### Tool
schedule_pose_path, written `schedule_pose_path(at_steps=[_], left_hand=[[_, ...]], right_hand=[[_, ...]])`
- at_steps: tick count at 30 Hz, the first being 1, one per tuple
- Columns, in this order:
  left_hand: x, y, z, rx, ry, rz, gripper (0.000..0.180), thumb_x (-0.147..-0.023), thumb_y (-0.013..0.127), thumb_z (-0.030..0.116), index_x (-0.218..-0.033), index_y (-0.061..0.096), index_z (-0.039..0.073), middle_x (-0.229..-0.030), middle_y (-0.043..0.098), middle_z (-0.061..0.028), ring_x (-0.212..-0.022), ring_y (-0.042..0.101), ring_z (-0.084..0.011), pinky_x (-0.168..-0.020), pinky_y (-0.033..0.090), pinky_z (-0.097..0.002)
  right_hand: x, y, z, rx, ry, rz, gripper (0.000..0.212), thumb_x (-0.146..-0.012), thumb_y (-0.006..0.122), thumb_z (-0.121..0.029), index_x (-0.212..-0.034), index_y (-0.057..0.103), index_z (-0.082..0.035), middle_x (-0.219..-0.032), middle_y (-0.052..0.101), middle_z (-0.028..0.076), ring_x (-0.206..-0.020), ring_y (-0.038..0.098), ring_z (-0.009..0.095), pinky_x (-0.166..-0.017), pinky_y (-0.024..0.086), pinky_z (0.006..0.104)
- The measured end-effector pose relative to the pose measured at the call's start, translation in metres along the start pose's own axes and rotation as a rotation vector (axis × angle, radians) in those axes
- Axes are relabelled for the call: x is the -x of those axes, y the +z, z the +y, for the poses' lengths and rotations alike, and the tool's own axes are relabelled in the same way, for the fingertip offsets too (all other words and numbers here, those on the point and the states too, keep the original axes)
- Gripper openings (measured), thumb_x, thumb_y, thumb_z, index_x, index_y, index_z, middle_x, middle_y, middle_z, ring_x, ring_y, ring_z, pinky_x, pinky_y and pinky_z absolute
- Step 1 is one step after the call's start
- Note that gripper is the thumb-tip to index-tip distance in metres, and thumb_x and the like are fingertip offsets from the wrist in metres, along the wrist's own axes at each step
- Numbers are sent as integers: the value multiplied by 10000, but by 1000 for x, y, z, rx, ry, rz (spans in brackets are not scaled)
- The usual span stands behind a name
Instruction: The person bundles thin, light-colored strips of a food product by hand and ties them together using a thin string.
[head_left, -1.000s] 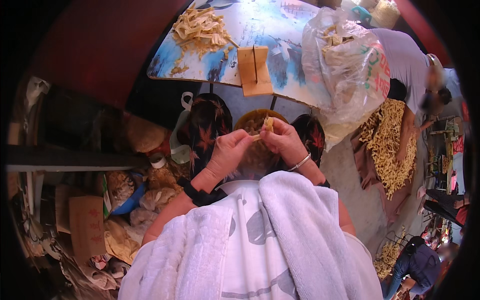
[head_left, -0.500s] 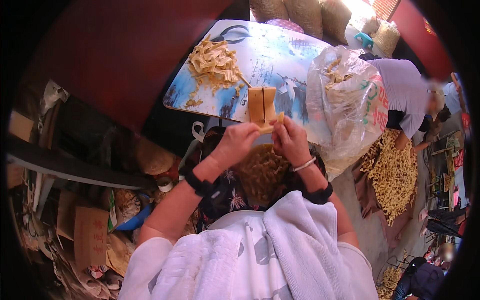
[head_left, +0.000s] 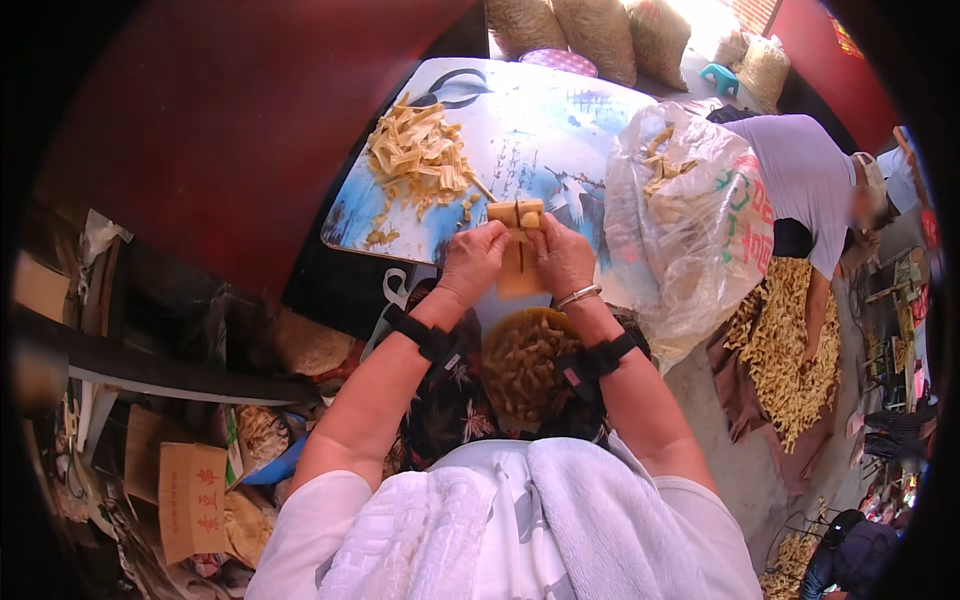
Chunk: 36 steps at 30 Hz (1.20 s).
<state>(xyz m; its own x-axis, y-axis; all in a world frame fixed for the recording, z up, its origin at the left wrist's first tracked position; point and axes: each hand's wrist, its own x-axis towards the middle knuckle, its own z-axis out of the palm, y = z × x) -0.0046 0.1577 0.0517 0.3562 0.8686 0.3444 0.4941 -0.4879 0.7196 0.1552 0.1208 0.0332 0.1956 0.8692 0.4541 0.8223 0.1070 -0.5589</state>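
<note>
At the near edge of the table, a wooden block (head_left: 518, 282) with a thin dark upright strip, which looks like a blade, stands between my hands. My left hand (head_left: 474, 264) is closed with its fingertips against the block's left side; what it grips is hidden. On the other side my right hand (head_left: 563, 260) is closed on a pale yellow dried stick (head_left: 530, 219), whose end shows by the thumb. Below the block, a round basin (head_left: 571, 326) in my lap holds several short pieces. A heap of longer pale strips (head_left: 418, 155) lies on the table's left.
The painted table (head_left: 545, 95) carries a large clear plastic bag (head_left: 690, 225) at its right. Beyond it, a bent-over person (head_left: 790, 165) reaches to a spread of yellow pieces (head_left: 790, 350). Full sacks (head_left: 595, 40) stand behind. A cardboard box (head_left: 192, 500) sits at lower left.
Both hands have moved forward, from in front of the wooden block to its two sides near the top. The stick has gone with them. The basin shows more fully.
</note>
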Motion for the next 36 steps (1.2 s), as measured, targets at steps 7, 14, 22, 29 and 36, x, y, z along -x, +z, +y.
schedule_pose_path(at_steps=[7,14,22,29,36], left_hand=[[-19,-29,-12,-11,-98,162,183,-928,521,208,-867,615,63,-789,631,-206,-776,611,-416,-674,487,-467],[-76,-98,-36,-480,220,481,421,-881,654,274,-1235,589,54,-1113,612,-188,-980,604,-305,-878,487,-372],[-16,-25,-70,-251,76,318,163,-915,580,127,-1031,684,79,-916,684,-84,-807,664,-188,-748,518,-290],[-23,-14,-79,-293,51,352,142,-876,576,133,-971,680,118,-848,669,-112,-812,641,-336,-702,513,-411],[-19,-4,-82,-393,102,399,95,-890,567,124,-927,651,103,-886,652,-115,-831,625,-330,-704,500,-420]], right_hand=[[26,-27,1,-184,-20,-13,125,-925,553,-174,-941,532,-52,-786,590,209,-750,574,434,-607,452,470],[107,-61,13,-322,84,-130,105,-946,532,-129,-962,536,-25,-748,600,209,-695,607,387,-588,467,407],[158,-38,31,-352,514,-495,240,-884,607,-179,-1083,605,-45,-790,665,198,-716,662,358,-650,519,428],[159,-63,47,-293,357,-251,135,-921,522,-46,-974,645,-47,-674,652,81,-535,611,160,-513,489,285],[126,-92,4,-166,-40,55,197,-768,511,122,-877,594,-20,-838,606,131,-804,623,285,-689,502,333]])
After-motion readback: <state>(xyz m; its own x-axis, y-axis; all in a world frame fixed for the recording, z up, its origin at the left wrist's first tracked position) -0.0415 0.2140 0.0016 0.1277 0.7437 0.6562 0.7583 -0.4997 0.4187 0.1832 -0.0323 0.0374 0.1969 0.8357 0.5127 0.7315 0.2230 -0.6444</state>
